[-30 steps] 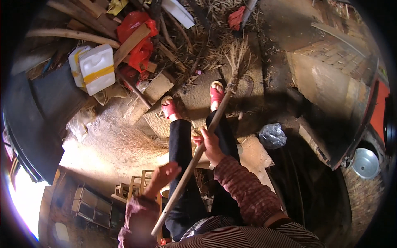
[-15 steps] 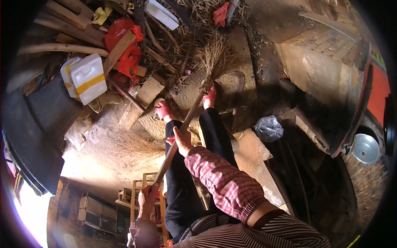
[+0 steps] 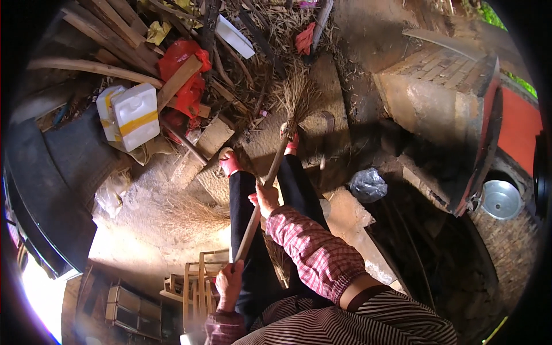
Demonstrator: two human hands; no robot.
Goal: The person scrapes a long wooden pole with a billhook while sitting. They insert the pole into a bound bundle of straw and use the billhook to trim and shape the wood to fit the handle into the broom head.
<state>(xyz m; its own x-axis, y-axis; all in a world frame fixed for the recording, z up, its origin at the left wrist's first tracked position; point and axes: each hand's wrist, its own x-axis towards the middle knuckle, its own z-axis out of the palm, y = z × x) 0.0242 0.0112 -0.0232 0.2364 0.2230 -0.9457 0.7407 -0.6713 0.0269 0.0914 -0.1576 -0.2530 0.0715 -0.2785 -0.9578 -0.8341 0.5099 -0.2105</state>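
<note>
I hold a straw broom with a long wooden handle in both hands. My right hand grips the handle about halfway down, in front of my dark trouser legs. My left hand clasps the handle's upper end near my waist. The broom's bristle head rests on the dirt ground just beyond my red shoes, at the edge of a heap of straw and sticks. My sleeves are pink checked cloth.
White plastic canisters and red plastic lie among wooden planks at the upper left. A clear plastic bag sits on a stone block to the right. A brick stove with a metal bowl stands far right. A wooden stool is lower left.
The broom head has swept forward and left across the ground toward the straw heap. Both hands have shifted down along with the handle, and my view has tilted.
</note>
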